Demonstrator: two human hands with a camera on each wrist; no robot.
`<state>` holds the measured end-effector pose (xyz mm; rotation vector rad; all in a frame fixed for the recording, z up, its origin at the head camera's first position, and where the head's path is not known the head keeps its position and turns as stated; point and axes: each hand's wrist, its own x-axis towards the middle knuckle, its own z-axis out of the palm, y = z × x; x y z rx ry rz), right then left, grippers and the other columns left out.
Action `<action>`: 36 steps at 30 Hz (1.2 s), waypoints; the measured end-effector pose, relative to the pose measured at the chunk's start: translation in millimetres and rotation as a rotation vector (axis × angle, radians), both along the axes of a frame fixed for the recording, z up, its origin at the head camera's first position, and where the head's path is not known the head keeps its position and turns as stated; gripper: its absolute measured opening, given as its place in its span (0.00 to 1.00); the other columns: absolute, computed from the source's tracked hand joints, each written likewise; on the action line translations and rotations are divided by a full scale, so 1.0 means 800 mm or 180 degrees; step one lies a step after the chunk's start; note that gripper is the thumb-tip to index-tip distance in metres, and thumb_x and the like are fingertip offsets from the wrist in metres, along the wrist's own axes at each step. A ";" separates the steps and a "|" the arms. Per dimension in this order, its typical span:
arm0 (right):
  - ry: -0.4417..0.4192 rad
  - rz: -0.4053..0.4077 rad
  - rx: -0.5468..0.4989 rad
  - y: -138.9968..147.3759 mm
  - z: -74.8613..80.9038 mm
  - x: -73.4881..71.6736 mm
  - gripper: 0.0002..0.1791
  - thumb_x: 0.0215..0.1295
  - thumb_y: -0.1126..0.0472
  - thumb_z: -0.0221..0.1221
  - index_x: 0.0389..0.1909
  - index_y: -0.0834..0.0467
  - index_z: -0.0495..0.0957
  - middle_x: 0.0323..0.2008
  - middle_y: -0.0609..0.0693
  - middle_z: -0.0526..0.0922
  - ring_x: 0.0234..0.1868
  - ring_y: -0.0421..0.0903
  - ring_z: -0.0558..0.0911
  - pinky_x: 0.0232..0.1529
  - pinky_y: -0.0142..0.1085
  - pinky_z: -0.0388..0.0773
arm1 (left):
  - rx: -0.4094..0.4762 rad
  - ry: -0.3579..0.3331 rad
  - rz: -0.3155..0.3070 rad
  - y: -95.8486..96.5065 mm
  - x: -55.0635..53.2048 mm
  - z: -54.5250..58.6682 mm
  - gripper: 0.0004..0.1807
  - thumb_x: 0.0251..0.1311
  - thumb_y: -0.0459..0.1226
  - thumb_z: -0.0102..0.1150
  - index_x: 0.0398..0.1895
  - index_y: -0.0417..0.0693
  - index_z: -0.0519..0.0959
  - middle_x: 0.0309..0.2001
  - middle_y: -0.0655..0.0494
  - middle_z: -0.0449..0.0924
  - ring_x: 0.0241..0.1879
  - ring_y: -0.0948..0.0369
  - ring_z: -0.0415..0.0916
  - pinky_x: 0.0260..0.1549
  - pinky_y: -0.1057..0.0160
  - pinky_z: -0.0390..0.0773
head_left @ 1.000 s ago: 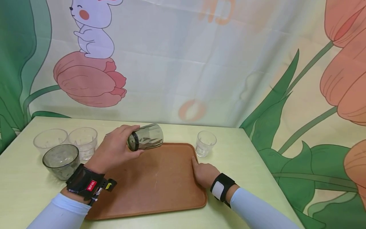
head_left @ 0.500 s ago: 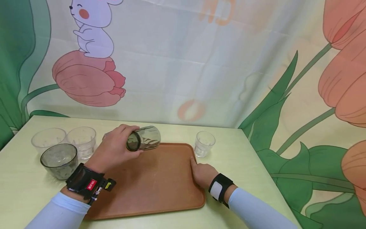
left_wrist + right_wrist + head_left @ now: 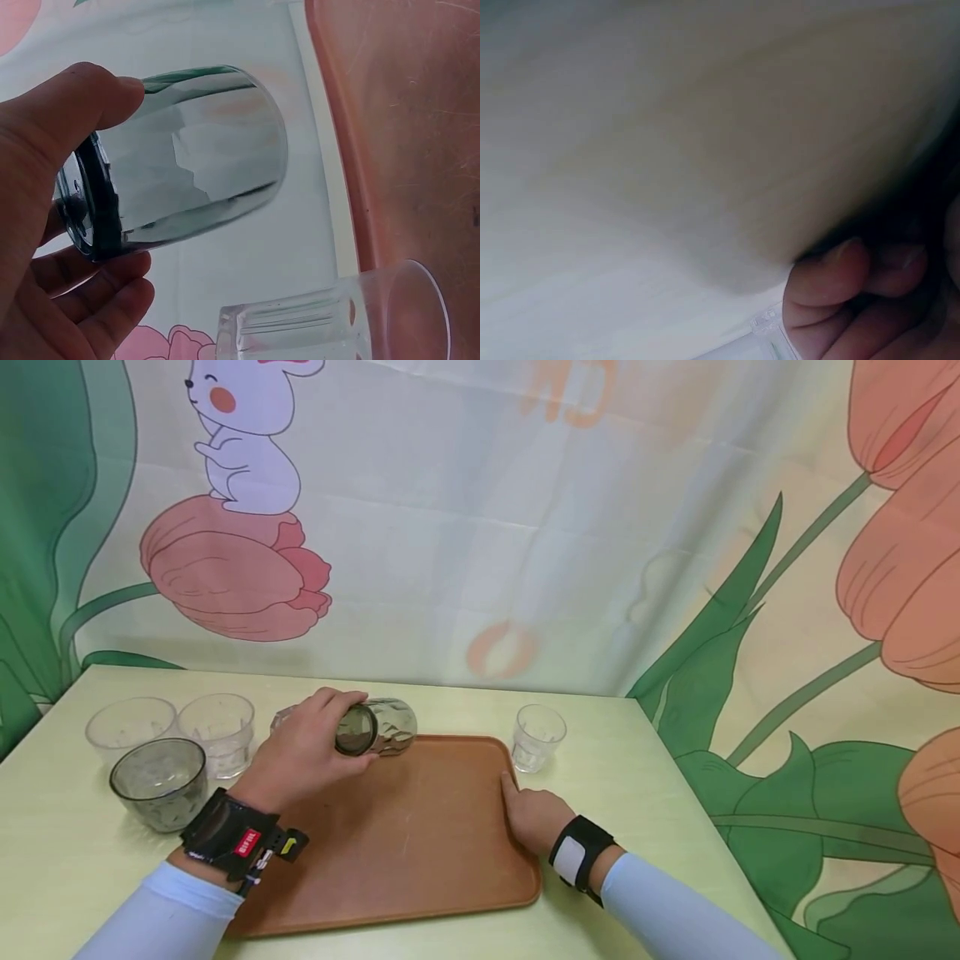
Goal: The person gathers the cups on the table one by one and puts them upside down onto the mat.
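Note:
My left hand (image 3: 303, 743) holds a smoky grey drinking glass (image 3: 393, 727) above the back part of a brown tray (image 3: 420, 835). The glass lies tilted on its side, its thick dark base by my fingers and its mouth pointing away. In the left wrist view the thumb is on one side of the glass (image 3: 202, 150), with fingers near the base on the other. My right hand (image 3: 536, 818) grips the tray's right edge, thumb along the rim; its curled fingers (image 3: 829, 281) show in the right wrist view. Part of a clear glass (image 3: 300, 322) appears beside the left hand.
On the left stand a smoky grey bowl-like glass (image 3: 161, 797) and two clear glasses, one wide (image 3: 127, 727) and one narrower (image 3: 225, 739). Another clear glass (image 3: 536, 739) stands just past the tray's back right corner. A printed curtain (image 3: 450, 527) hangs behind the table (image 3: 622, 760).
The smoky glass has turned in my left hand's hold: its base faces me more and its mouth has swung away and slightly lower. My right hand stays at the tray's edge.

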<state>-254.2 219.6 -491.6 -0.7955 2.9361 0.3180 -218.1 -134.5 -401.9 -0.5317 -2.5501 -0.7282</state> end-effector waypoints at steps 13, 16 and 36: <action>-0.0089 -0.0089 -0.0025 -0.004 0.006 0.001 0.31 0.74 0.64 0.48 0.75 0.66 0.56 0.22 0.51 0.77 0.18 0.46 0.74 0.23 0.43 0.79 | -0.0061 -0.0180 0.0071 0.003 -0.005 -0.008 0.44 0.44 0.47 0.79 0.64 0.39 0.73 0.53 0.41 0.77 0.52 0.46 0.76 0.50 0.45 0.80; -0.0091 -0.0098 -0.0039 -0.005 0.007 0.002 0.31 0.74 0.64 0.48 0.75 0.66 0.56 0.22 0.51 0.77 0.18 0.46 0.74 0.23 0.43 0.78 | -0.0081 -0.0186 0.0085 0.003 -0.007 -0.009 0.44 0.44 0.48 0.78 0.64 0.39 0.73 0.53 0.41 0.77 0.51 0.46 0.76 0.50 0.45 0.80; -0.0065 -0.0086 -0.0033 -0.002 0.005 0.002 0.30 0.74 0.63 0.47 0.75 0.66 0.57 0.22 0.52 0.77 0.18 0.47 0.75 0.22 0.44 0.79 | -0.0409 -0.0140 0.0369 0.005 -0.016 -0.024 0.41 0.45 0.54 0.74 0.62 0.43 0.75 0.49 0.43 0.79 0.48 0.44 0.77 0.55 0.35 0.67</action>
